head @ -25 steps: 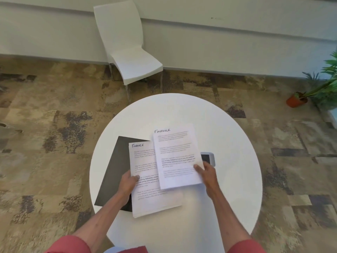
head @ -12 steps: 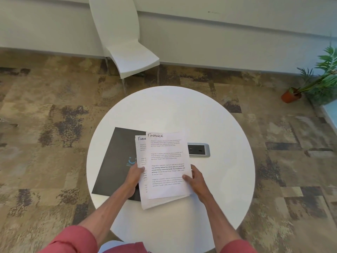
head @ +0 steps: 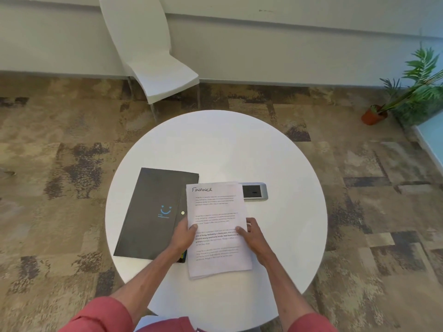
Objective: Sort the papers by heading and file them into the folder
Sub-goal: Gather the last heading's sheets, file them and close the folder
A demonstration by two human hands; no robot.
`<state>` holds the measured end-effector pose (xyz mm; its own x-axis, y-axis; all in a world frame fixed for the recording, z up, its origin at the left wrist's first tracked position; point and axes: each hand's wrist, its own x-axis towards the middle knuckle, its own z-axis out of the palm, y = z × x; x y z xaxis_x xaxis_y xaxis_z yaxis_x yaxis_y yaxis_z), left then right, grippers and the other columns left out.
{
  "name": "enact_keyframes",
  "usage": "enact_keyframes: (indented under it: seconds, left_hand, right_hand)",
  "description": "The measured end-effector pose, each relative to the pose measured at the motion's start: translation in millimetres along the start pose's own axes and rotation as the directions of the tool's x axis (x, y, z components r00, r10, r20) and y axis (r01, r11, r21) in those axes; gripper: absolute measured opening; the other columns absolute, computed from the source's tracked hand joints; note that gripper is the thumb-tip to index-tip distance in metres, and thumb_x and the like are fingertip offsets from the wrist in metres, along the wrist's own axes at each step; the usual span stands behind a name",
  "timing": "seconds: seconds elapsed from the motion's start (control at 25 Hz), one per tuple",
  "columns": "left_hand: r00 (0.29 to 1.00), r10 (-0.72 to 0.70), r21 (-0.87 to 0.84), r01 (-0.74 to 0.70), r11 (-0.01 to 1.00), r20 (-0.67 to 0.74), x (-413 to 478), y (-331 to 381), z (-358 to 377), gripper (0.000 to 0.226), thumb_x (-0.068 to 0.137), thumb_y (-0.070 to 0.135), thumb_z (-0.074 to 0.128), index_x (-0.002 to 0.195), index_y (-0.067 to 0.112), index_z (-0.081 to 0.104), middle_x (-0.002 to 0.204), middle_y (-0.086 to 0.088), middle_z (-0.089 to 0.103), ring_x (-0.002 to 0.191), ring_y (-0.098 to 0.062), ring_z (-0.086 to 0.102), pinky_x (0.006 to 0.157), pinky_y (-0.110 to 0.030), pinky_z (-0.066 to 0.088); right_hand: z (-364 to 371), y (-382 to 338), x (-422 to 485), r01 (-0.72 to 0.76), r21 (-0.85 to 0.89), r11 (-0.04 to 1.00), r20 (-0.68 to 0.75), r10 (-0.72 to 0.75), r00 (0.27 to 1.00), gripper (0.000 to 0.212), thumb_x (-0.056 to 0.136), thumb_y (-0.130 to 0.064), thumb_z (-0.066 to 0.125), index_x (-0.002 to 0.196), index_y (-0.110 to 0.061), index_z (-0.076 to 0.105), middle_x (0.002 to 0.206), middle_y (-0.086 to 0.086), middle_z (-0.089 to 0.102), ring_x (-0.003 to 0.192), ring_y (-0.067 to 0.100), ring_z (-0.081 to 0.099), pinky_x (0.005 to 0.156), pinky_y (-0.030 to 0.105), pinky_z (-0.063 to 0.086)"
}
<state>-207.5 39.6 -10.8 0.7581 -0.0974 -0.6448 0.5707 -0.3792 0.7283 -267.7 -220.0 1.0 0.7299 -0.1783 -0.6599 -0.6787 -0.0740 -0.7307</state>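
Observation:
A stack of white papers (head: 217, 207) headed "FINANCE" lies squared up on the round white table (head: 215, 144), its left edge overlapping a closed black folder (head: 153, 209) with a blue smiley print. My left hand (head: 185, 232) grips the stack's left edge, thumb on top. My right hand (head: 251, 232) grips the right edge, thumb on the top sheet. The sheets under the top one are hidden.
A grey power socket panel (head: 254, 191) is set into the table just right of the papers' top corner. A white chair (head: 153, 56) stands beyond the table by the wall. A potted plant (head: 412, 92) sits on the floor at the right.
The top Finance sheet in my right hand slid left onto the other sheet, and the two now form one aligned stack. More of the folder is uncovered.

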Motion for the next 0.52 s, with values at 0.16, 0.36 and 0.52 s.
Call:
enact_keyframes:
  seconds: [0.16, 0.36, 0.52]
  left_hand:
    - [0.994, 0.107, 0.049, -0.107, 0.993, 0.005, -14, 21, 7, 0.034, 0.108, 0.01, 0.05, 0.132, 0.032, 0.063, 0.122, 0.011, 0.075, 0.112, -0.009, 0.072, 0.101, -0.04, 0.058]
    - [0.907, 0.376, 0.054, -0.372, 0.926, -0.188, -19, 62, 10, 0.021, 0.108, 0.015, 0.058, 0.12, 0.022, 0.074, 0.104, 0.012, 0.08, 0.091, -0.003, 0.073, 0.075, -0.033, 0.06]
    - [0.831, 0.494, 0.028, -0.505, 0.863, -0.254, -27, 89, 15, 0.021, 0.112, 0.016, 0.053, 0.125, 0.018, 0.071, 0.107, 0.017, 0.077, 0.095, 0.001, 0.071, 0.073, -0.011, 0.052]
  right_hand:
    - [-6, -9, 10, 0.035, -0.002, 0.999, -0.087, -0.035, 0.996, 0.014, 0.107, -0.032, 0.057, 0.115, -0.024, 0.048, 0.126, 0.013, 0.067, 0.113, 0.024, 0.069, 0.103, 0.051, 0.056]
    - [-20, -44, 2, 0.225, 0.0, 0.974, -0.148, -0.222, 0.964, 0.024, 0.103, -0.031, 0.066, 0.126, -0.027, 0.071, 0.118, -0.008, 0.079, 0.107, 0.012, 0.075, 0.096, 0.039, 0.061]
    - [-31, -71, -13, 0.336, 0.01, 0.942, -0.236, -0.324, 0.916, 0.01, 0.101, -0.026, 0.072, 0.108, -0.028, 0.08, 0.108, -0.007, 0.082, 0.102, 0.014, 0.076, 0.094, 0.037, 0.061]
